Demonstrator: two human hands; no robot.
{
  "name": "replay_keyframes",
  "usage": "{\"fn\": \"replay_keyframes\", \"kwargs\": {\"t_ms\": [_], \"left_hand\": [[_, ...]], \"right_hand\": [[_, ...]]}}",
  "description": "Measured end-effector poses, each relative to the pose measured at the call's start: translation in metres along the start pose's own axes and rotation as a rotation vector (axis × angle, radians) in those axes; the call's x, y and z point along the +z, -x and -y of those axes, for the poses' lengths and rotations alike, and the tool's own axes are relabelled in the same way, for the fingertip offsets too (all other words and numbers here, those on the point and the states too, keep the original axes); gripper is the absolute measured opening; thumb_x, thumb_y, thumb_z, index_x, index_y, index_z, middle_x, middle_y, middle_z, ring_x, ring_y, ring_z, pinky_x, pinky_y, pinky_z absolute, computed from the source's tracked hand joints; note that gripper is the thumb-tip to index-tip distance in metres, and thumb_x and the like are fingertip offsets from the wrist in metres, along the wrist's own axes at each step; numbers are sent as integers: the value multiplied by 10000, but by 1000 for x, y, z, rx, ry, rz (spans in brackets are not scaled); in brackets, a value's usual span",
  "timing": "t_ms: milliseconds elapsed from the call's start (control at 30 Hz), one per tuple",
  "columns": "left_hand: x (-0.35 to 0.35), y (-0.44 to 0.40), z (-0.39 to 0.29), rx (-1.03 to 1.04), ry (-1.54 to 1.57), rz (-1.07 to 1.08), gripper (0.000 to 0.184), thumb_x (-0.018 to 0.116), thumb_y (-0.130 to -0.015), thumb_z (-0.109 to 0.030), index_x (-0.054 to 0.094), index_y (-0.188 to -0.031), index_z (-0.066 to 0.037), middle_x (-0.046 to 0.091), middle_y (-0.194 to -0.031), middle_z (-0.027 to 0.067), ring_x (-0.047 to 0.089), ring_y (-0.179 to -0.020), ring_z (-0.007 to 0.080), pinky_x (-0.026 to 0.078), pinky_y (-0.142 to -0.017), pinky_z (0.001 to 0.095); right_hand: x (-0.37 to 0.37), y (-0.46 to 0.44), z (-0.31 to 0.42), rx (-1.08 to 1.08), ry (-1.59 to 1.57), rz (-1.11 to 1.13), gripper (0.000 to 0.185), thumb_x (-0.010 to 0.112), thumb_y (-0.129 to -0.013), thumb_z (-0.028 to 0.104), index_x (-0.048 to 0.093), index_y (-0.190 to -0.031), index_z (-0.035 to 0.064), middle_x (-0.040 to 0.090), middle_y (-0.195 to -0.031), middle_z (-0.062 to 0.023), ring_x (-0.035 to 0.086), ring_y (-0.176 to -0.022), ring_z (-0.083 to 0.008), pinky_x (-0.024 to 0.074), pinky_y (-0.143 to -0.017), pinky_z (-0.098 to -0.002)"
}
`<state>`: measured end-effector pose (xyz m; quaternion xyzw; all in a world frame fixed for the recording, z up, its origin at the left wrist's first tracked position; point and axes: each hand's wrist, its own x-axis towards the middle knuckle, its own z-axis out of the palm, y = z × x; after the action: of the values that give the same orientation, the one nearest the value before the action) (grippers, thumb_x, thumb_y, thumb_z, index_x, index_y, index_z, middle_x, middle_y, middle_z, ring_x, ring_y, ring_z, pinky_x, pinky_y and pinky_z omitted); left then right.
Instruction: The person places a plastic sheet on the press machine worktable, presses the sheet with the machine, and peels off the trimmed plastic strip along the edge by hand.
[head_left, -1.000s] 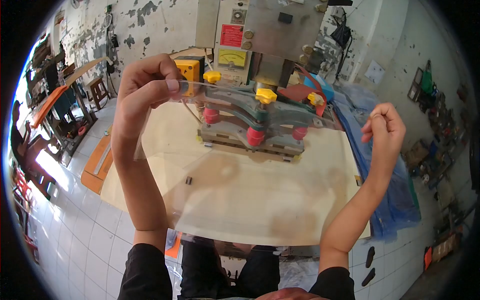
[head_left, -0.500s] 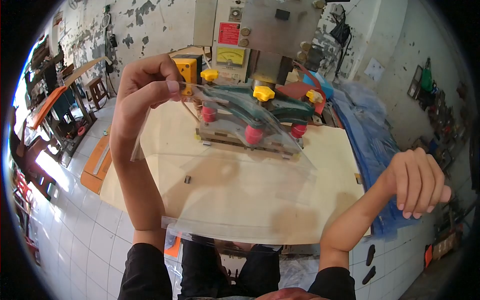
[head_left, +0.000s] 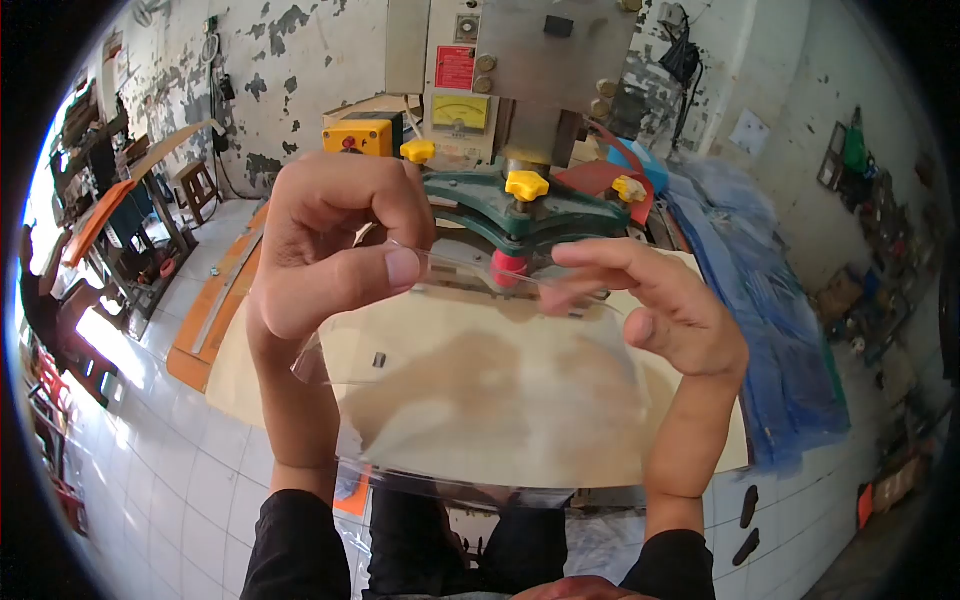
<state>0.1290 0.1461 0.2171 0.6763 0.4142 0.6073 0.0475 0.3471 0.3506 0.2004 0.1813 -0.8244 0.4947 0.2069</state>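
Note:
My left hand (head_left: pixel 342 245) pinches the top edge of a clear plastic sheet (head_left: pixel 490 350) between thumb and bent fingers. The see-through sheet hangs over a pale board (head_left: pixel 695 420), and its lower outline is hard to make out. Close to the sheet's right side is my right hand (head_left: pixel 685 315), with thumb and fingers apart; the fingertips are a little blurred, and I cannot tell whether they touch the plastic. Behind both hands stands a press with a green arm (head_left: pixel 470 190), a yellow star knob (head_left: pixel 527 186) and a red foot (head_left: pixel 509 266).
A small dark piece (head_left: pixel 379 360) lies on the board. On the right is a pile of blue plastic sheeting (head_left: pixel 775 350). A yellow control box (head_left: pixel 358 137) and a meter (head_left: pixel 460 114) sit at the back. An orange-brown panel (head_left: pixel 215 320) stands to the left.
My left hand has come lower and nearer with the sheet in its pinch. My right hand has swung in from the far right to the sheet's right side, its fingers opening.

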Motion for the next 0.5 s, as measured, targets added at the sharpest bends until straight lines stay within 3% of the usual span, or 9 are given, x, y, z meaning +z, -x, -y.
{"fn": "replay_keyframes", "kwargs": {"t_ms": [67, 100, 167, 267, 500], "left_hand": [[1, 0, -1, 27, 14, -88, 249, 686, -650, -233, 553, -655, -22, 564, -634, 88, 489, -589, 166, 353, -550, 286], [-3, 1, -1, 27, 15, -88, 249, 686, -650, -233, 553, -655, -22, 564, -634, 88, 489, -589, 166, 353, -550, 286], [-23, 3, 1, 66, 39, -86, 184, 670, -707, -150, 577, -692, 9, 591, -701, 94, 522, -673, 159, 380, -625, 268], [-37, 7, 1, 76, 1, -170, 174, 649, -719, -155, 566, -712, -3, 570, -705, 83, 489, -685, 144, 346, -621, 258], [-51, 8, 4, -4, -119, -263, 178, 623, -735, -172, 559, -731, -6, 552, -707, 44, 407, -629, 68, 263, -564, 230]], "right_hand": [[-14, 6, 6, 162, -38, 71, 431, 689, -965, 272, 623, -1260, -35, 708, -1057, -115, 668, -982, -163, 515, -887, -308], [-19, 7, 7, 163, -38, 71, 431, 689, -965, 272, 623, -1260, -35, 708, -1057, -115, 668, -982, -163, 515, -887, -308], [-26, 10, 10, 66, 221, 35, 266, 727, -924, 156, 694, -1109, -33, 715, -896, -80, 668, -814, -138, 533, -747, -290], [-33, 18, 22, 195, 213, -82, 180, 754, -881, 83, 705, -1006, -37, 705, -884, -81, 660, -778, -128, 529, -707, -275], [-45, 34, 27, 145, 274, -310, 145, 737, -889, 60, 688, -995, -26, 688, -868, -41, 619, -725, -91, 515, -648, -250]]}}
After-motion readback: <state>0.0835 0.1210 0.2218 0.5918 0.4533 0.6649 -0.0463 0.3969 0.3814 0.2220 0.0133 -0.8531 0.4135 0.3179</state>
